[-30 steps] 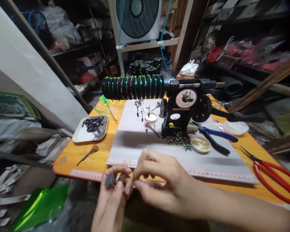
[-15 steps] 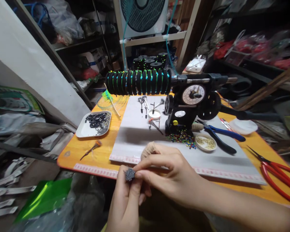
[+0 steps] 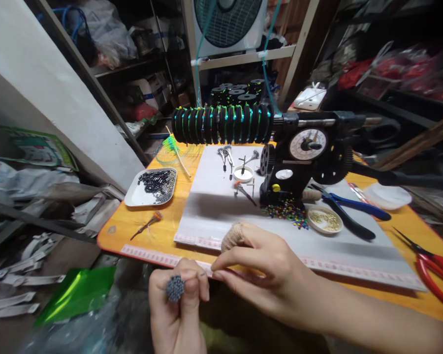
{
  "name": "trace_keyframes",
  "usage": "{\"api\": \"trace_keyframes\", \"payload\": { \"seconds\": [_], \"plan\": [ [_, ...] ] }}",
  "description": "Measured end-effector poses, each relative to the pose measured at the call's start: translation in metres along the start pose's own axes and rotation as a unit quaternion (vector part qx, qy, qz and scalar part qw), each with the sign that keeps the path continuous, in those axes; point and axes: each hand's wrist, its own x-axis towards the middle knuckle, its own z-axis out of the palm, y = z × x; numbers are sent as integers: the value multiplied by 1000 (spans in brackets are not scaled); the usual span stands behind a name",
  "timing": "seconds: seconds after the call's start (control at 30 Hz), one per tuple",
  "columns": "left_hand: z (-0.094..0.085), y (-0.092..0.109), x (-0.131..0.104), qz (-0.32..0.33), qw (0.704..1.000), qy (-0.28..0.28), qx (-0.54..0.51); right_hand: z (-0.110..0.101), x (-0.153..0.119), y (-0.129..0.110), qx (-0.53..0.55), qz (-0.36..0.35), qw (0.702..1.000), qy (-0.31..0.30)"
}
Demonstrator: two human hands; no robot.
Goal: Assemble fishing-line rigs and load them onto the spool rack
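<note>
My left hand (image 3: 182, 305) is closed in front of the table edge, gripping a tight bundle of small grey round tips (image 3: 174, 288) whose other end is hidden in the palm. To its right, my right hand (image 3: 269, 275) has thumb and index finger pinched together, a little apart from the left fingertips. Anything in that pinch is too small to make out. A beige wrap (image 3: 233, 237) covers one of the right hand's fingers. Beyond the left hand lies a small orange-tipped bundle (image 3: 147, 224), with a white tray (image 3: 132, 195) of black and grey pieces behind it.
A black winding machine (image 3: 286, 177) carries a ridged roller (image 3: 223, 124) wrapped in green cord. Coloured beads (image 3: 288, 211) lie at its base beside a dish (image 3: 342, 227) of gold pieces. Blue-handled pliers (image 3: 362, 205) and red-handled pliers (image 3: 424, 265) lie to the right. A ruler strip (image 3: 151, 254) edges the table.
My hands have drawn apart: the left hand moved left and down with the grey bundle, and the right hand's pinch left it. The whole view has shifted slightly.
</note>
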Motion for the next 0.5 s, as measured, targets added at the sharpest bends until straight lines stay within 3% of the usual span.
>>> {"api": "trace_keyframes", "payload": {
  "seconds": [0.17, 0.5],
  "plan": [
    [-5, -3, -3, -1, 1000, -6, 14, -1, 1, -3, -2, -8, 1000, -26],
    [19, 1, -8, -63, 995, 75, 6, -1, 1, -1, 49, 12, 999, 17]
  ]
}}
